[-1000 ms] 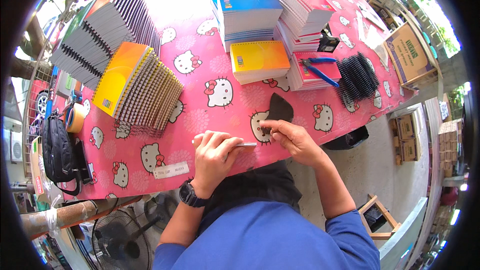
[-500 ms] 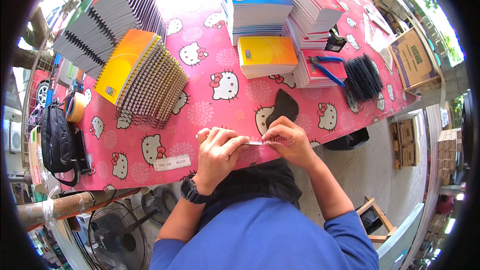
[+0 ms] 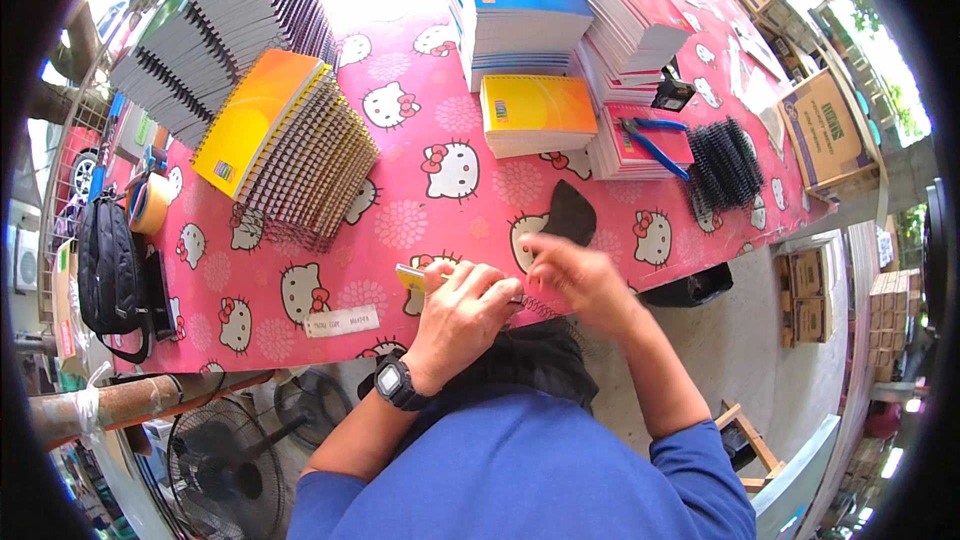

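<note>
Your left hand [image 3: 468, 302] clasps notebook [image 3: 411, 278], lower middle of frame, yellow end jutting left. Coil [image 3: 538, 307] shows below your right hand [image 3: 575, 278]: blurred, fingers bent, cannot tell if pinching.

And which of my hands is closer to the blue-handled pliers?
Right. The blue-handled pliers lie beyond your right hand, slightly to its right, not touching it. Your left hand is farther off, more to the left, by the table's front edge.

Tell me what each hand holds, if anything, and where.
The left hand grips a yellow-covered notebook around its middle. The right hand is blurred near the coil; any hold cannot be told.
</note>
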Demonstrator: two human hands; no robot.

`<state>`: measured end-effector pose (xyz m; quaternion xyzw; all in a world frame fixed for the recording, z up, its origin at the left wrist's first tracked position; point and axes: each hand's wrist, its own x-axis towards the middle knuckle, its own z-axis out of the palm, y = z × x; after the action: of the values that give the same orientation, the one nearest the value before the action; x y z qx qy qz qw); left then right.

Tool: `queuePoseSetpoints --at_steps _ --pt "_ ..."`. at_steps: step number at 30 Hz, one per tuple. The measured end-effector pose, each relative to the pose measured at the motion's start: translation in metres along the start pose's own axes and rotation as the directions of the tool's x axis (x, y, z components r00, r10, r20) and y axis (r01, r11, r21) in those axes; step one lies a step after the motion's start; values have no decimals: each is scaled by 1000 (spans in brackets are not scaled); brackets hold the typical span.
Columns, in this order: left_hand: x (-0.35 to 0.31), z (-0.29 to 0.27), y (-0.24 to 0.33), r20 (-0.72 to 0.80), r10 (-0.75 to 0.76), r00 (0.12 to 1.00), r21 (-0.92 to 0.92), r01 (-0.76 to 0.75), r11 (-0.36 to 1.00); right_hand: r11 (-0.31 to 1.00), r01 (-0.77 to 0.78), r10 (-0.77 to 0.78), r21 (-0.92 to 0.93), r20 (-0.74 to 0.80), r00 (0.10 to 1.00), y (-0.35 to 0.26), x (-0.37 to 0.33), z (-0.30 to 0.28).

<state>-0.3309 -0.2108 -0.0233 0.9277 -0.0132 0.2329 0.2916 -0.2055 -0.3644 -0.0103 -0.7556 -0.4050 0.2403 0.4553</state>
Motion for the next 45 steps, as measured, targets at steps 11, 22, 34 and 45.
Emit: queuePoseSetpoints --at_steps 11,22,34,45 --pt "-8 -3 -4 151 36 988 65 -46 997 799 53 -44 -599 29 999 50 27 -33" --pt "-19 -7 -25 -37 23 999 120 -18 993 1000 20 -20 4 22 1000 28 4 6" --pt "-15 -8 -30 -120 -54 991 80 64 995 987 140 -131 -80 110 985 6 23 0" --pt "-46 20 -71 76 -483 872 -855 306 419 851 91 -264 518 271 926 8 35 1"
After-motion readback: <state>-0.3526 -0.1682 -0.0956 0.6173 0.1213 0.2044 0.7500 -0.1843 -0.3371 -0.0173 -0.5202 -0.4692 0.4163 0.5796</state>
